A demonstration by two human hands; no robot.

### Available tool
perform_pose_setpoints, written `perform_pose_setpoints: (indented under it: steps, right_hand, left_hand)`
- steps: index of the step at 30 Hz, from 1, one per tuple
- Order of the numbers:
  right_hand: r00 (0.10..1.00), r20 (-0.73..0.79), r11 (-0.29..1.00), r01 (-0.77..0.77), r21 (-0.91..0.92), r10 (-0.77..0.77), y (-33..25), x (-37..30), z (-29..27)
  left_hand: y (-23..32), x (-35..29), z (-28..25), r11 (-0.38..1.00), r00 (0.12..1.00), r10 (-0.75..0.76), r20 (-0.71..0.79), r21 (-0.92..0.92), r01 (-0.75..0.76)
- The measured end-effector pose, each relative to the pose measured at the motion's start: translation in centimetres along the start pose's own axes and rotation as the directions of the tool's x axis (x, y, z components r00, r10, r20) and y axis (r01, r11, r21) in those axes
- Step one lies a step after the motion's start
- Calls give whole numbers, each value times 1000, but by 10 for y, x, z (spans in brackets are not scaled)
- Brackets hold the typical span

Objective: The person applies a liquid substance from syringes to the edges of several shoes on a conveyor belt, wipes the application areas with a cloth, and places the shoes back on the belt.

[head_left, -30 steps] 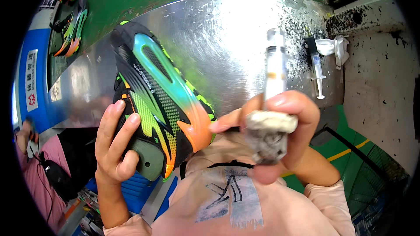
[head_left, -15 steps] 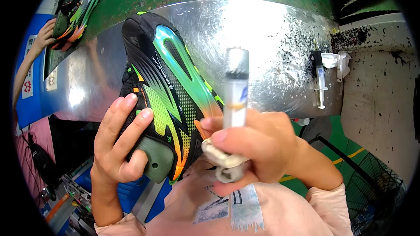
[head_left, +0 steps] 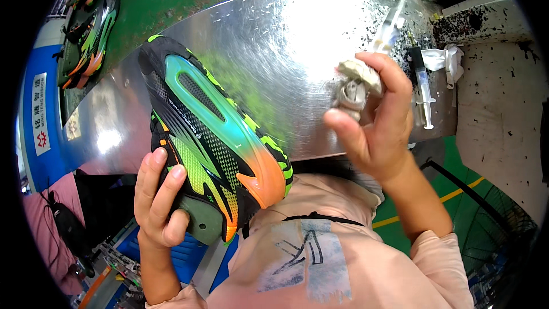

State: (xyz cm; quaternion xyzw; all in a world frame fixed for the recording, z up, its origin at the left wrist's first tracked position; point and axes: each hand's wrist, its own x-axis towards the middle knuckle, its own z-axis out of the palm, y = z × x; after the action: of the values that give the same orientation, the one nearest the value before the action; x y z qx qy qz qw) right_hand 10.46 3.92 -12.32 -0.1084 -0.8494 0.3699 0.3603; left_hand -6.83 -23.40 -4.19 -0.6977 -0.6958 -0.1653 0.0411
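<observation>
A black sneaker with green, teal and orange sides is tilted on its side over the metal table. My left hand grips it at the collar, next to the olive insole at the heel end. Above the table to the right, my right hand has thumb and fingers curved round a crumpled off-white cloth. Just beyond those fingertips is a blurred clear syringe; whether it rests on the table or is touched, I cannot tell. A second syringe, dark at one end, lies farther right.
The shiny metal table has black specks at its right end. White tissue lies against a stained pale panel. More sneakers sit on the green surface at far left. A black wire fan guard stands low right.
My right hand has moved up and right, away from the shoe, and the syringe has left its grip while the cloth stays. The shoe has shifted left. Another person's hand has left the far-left sneaker.
</observation>
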Motion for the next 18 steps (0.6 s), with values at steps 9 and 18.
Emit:
perform_pose_setpoints:
  steps: [9, 18]
  right_hand:
    - [797, 595, 976, 40, -216, 99, -33, 10, -52]
    - [806, 359, 329, -538, 776, 471, -56, -23, -17]
  left_hand:
    - [1, 20, -4, 999, 999, 37, 0, 32, -37]
    - [29, 17, 14, 919, 886, -395, -241, -89, 385]
